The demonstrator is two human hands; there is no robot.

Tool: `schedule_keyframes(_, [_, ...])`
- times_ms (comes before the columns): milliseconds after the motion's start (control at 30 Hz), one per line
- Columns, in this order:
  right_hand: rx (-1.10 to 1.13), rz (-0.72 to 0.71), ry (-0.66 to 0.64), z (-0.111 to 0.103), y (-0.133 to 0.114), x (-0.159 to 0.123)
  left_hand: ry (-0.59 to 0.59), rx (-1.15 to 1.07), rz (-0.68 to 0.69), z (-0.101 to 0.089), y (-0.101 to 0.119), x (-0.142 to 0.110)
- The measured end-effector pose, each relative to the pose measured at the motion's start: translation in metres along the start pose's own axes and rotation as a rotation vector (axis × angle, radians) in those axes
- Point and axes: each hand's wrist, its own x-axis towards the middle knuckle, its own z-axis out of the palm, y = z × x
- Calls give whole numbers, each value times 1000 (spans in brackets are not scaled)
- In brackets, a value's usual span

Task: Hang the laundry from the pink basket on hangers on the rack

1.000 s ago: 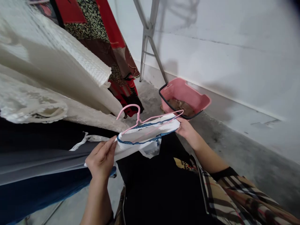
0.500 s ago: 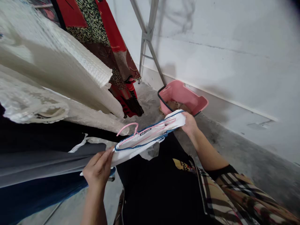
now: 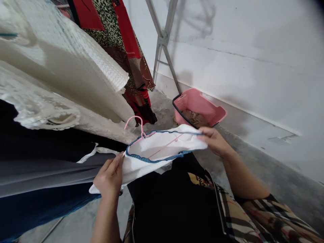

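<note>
A white garment [image 3: 149, 168] with a blue-trimmed neckline stretches between my two hands in front of my body. Inside its neck opening lies a pink hanger [image 3: 141, 130], its hook sticking up out of the collar on the left side. My left hand [image 3: 109, 175] pinches the garment at its left shoulder, thumb and fingers closed on the cloth. At the other end my right hand [image 3: 212, 139] grips the blue-edged trim, fingers pressed together. The neckline gapes, showing the hanger's thin bar across it. Part of the hanger is hidden by the cloth.
Hanging clothes fill the left: a cream knit garment [image 3: 101, 64], a red patterned garment [image 3: 131, 47], and black, grey and blue cloth [image 3: 45, 209]. A pink basket [image 3: 215, 114] holding brown pieces stands on the floor by the white wall. A metal rack leg [image 3: 162, 40] rises behind it.
My right hand has moved slightly right and down, now gripping the trim from above. The garment's neckline has opened wider, and the hanger's hook has tipped up and left.
</note>
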Motion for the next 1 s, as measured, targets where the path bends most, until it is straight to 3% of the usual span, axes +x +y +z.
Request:
schedule_keyframes(67, [-219, -34, -439, -5, -13, -12, 18, -123, -21, 0, 0, 5])
schedule_keyframes(100, [-332, -75, -522, -7, -17, -15, 21, -202, -27, -1, 1, 7])
schedule_keyframes(133, [-429, -137, -459, -9, -20, -15, 18, -280, -28, -1, 1, 8])
schedule_keyframes(233, [-650, -379, 127, -15, -16, -6, -35, -449, 7, -3, 6, 13])
schedule_keyframes(267, [-720, -437, 248, -18, -12, -1, -58, -485, 18, -3, 8, 14])
schedule_keyframes(300, [-793, -469, 293, -21, -9, 4, -78, -518, 23, -4, 10, 16])
schedule_keyframes(400, [-926, -446, 180, -32, -3, 13, -107, -584, 12, -4, 13, 23])
schedule_keyframes(533, [-755, -284, 103, -44, -15, 3, -126, -613, -13, 1, 15, 33])
schedule_keyframes(600, [-658, -221, 179, -49, -23, -9, -125, -640, -39, 4, 18, 38])
schedule_keyframes(833, [-286, -30, 682, -71, -42, -43, -150, -773, -86, 15, 25, 50])
schedule_keyframes(1000, [-96, 29, 836, -83, -49, -62, -181, -830, -330, 24, 22, 52])
